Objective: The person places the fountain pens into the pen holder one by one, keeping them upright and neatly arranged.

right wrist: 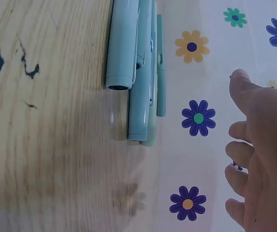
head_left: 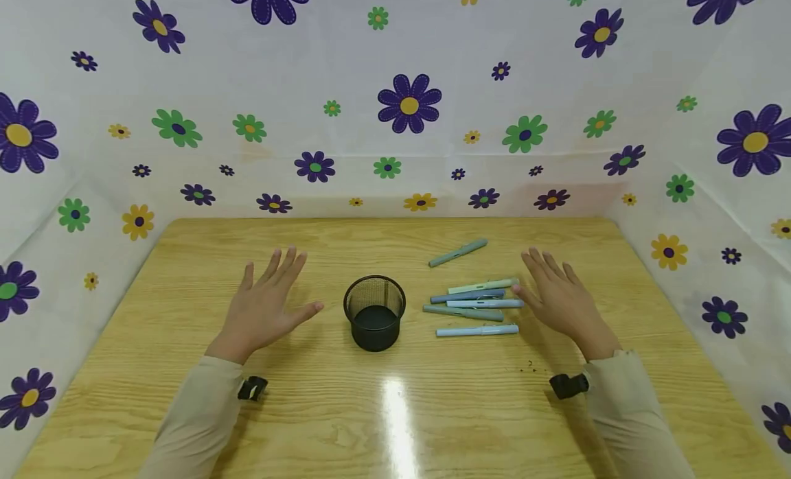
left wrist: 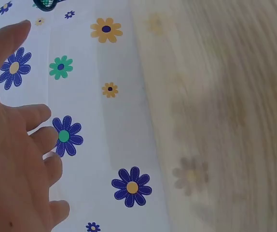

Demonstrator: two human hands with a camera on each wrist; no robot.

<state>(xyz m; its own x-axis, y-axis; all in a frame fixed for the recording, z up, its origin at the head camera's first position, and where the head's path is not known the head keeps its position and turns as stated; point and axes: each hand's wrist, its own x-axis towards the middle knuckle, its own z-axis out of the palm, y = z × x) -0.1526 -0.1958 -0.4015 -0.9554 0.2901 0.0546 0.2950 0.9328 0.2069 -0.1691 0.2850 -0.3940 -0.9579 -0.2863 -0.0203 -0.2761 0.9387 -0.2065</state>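
Observation:
My left hand point(head_left: 264, 307) is held with fingers spread, left of a round black mesh pen holder point(head_left: 375, 338) that stands upright. To the right of the holder lie several pens: a pale blue pen point(head_left: 477, 331) nearest me, a grey-green pen point(head_left: 463, 313), a light blue pen point(head_left: 485, 303), a darker blue pen point(head_left: 467, 296) and a pale green pen point(head_left: 483, 286) bunched together. Farther back, another grey-green pen point(head_left: 458, 252) lies at a slant. My right hand point(head_left: 559, 300) has its fingers extended, its thumb overlapping the pen ends in the head view. Neither hand holds anything.
The wooden table point(head_left: 309, 410) is bordered at the back and sides by a white cloth point(head_left: 346, 60) printed with flowers. Small dark marks point(head_left: 529, 368) show on the wood in front of my right hand. A black strap point(head_left: 252, 388) sits at the left wrist.

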